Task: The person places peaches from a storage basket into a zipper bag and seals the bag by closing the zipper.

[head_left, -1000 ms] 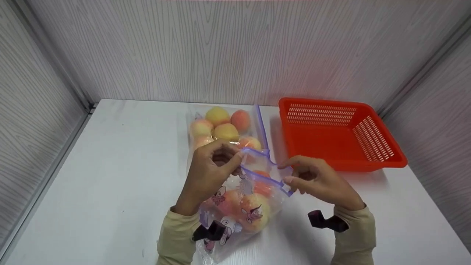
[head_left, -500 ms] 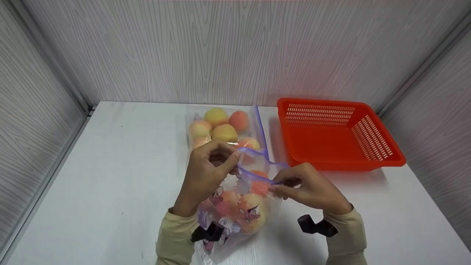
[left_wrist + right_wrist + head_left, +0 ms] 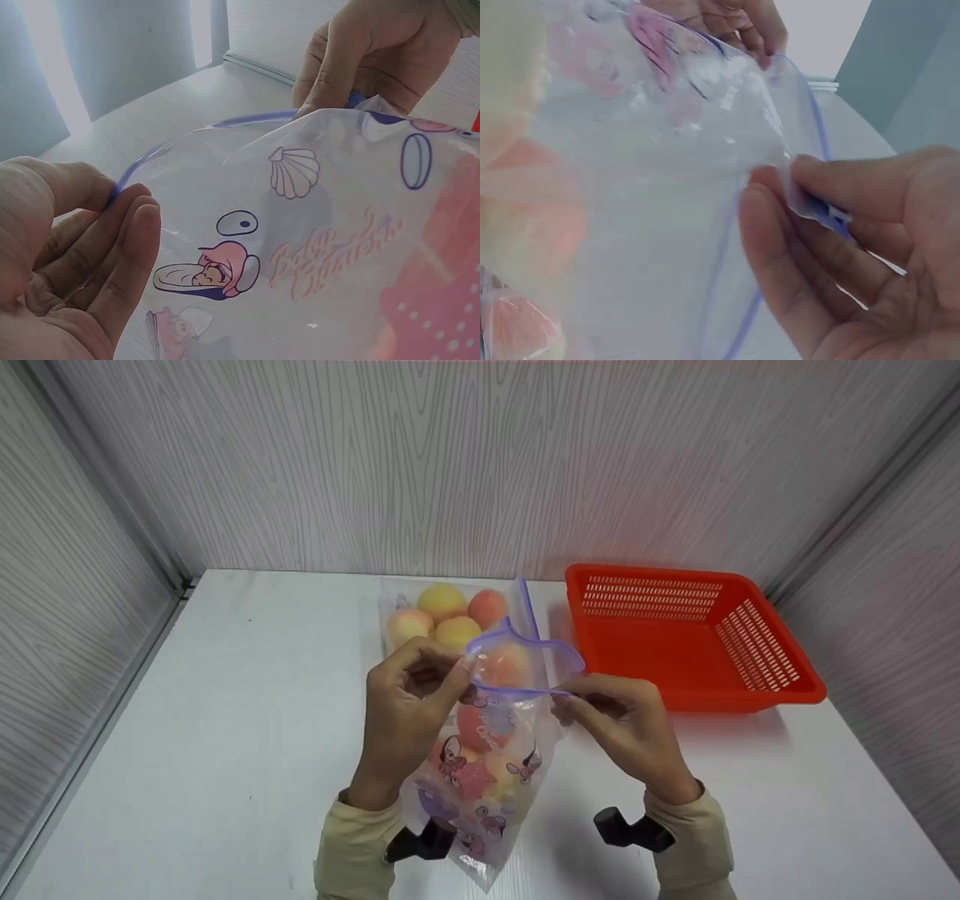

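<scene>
A clear zip bag with cartoon prints and a purple zip hangs between both hands, its mouth gaping. Several peach-like fruits show through its film. My left hand pinches the left end of the rim between thumb and fingers. At the other end, my right hand pinches the rim, and in the right wrist view its thumb and fingers hold the film by the zip slider. Beyond them lies a second zip bag, filled with yellow and red fruits and partly hidden by the held bag.
A red plastic basket with slotted walls stands at the back right, with no fruit in it. The white table meets a wood-grain panel at the back, with more panels at both sides.
Both hands have shifted a little left, raising the bag's mouth, and the bag now hangs more upright. My right hand has closed its pinch on the rim and come nearer the left.
</scene>
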`<state>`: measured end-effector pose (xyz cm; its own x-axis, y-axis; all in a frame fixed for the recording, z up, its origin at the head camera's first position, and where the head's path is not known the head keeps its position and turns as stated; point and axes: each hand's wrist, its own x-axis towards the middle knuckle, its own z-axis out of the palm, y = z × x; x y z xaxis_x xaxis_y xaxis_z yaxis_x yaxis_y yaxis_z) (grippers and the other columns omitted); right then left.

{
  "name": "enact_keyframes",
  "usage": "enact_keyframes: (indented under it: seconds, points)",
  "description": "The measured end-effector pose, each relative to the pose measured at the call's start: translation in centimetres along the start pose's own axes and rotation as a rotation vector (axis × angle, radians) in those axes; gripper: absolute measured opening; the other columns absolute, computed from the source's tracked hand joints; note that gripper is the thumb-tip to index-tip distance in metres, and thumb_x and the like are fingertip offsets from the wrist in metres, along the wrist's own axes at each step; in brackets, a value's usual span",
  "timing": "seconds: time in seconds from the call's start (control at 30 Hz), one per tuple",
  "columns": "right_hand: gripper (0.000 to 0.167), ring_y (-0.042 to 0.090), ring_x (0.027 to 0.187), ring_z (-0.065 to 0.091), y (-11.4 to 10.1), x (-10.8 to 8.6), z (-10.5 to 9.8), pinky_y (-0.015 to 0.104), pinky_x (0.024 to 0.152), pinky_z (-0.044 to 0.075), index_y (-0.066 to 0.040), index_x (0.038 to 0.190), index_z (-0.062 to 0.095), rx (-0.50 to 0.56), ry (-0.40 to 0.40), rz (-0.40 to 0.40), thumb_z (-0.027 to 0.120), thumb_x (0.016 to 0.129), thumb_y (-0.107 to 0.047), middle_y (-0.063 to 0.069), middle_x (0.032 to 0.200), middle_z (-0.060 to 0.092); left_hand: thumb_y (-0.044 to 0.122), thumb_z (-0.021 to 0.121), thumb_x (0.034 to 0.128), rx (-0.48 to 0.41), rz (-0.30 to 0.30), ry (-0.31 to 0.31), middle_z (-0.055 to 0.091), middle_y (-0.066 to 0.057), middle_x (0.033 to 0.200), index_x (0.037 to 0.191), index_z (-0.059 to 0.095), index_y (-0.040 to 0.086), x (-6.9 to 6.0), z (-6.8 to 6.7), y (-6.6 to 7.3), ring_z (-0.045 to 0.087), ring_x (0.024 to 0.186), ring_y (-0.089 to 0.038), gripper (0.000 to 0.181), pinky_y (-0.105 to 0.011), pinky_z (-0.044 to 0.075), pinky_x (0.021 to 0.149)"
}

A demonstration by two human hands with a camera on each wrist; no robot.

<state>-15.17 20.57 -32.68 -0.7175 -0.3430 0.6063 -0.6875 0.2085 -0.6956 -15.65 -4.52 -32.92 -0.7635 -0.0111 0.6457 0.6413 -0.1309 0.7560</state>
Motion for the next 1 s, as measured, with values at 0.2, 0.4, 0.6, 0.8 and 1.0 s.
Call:
enact_keyframes:
  seconds: [0.2, 0.4, 0.6, 0.8, 1.0]
  points:
    - [0.021, 0.021, 0.077, 0.071, -0.2, 0.0, 0.7, 0.031, 0.076, 0.063, 0.003, 0.102, 0.076, -0.030, 0.158, -0.046, 0.070, 0.086, 0.015, 0.012, 0.089, 0.074, -0.004, 0.068, 0.0920, -0.040, 0.021, 0.055, 0.068, -0.013, 0.077, 0.091, 0.064, -0.008, -0.1, 0.3, 0.6, 0.070, 0.063, -0.025, 0.006, -0.036, 0.063, 0.061]
    - [0.023, 0.023, 0.075, 0.066, -0.3, 0.3, 0.9, 0.027, 0.075, 0.061, 0.003, 0.102, 0.077, -0.094, 0.259, -0.092, 0.069, 0.086, 0.018, 0.014, 0.088, 0.072, -0.002, 0.070, 0.0916, -0.048, -0.042, 0.041, 0.071, -0.013, 0.079, 0.092, 0.065, -0.006, -0.1, 0.4, 1.0, 0.070, 0.063, -0.031, 0.007, -0.037, 0.062, 0.057]
    - [0.028, 0.021, 0.078, 0.063, -0.3, 0.3, 1.0, 0.025, 0.075, 0.060, 0.003, 0.097, 0.077, -0.136, 0.311, -0.119, 0.065, 0.084, 0.024, 0.012, 0.089, 0.071, 0.006, 0.069, 0.0962, -0.009, -0.083, 0.049, 0.070, -0.012, 0.077, 0.092, 0.067, -0.005, 0.0, -0.4, 0.5, 0.067, 0.062, -0.029, 0.012, -0.035, 0.061, 0.056]
    - [0.029, 0.019, 0.084, 0.066, -0.3, 0.3, 0.9, 0.028, 0.081, 0.061, 0.004, 0.095, 0.077, -0.141, 0.317, -0.129, 0.063, 0.083, 0.026, 0.012, 0.091, 0.070, 0.010, 0.067, 0.0974, 0.270, -0.030, 0.192, 0.068, -0.007, 0.098, 0.110, 0.068, -0.002, 0.3, -1.9, -0.7, 0.064, 0.084, -0.020, 0.017, -0.029, 0.057, 0.075]
    - [0.031, 0.020, 0.087, 0.067, -0.3, 0.3, 0.7, 0.028, 0.084, 0.060, 0.005, 0.095, 0.076, -0.095, 0.284, -0.172, 0.059, 0.084, 0.028, 0.014, 0.091, 0.068, 0.013, 0.062, 0.1001, 0.375, -0.101, 0.112, 0.049, -0.009, 0.149, 0.148, 0.043, 0.002, 0.5, -2.6, -1.4, 0.045, 0.135, -0.021, 0.052, -0.042, 0.039, 0.111]
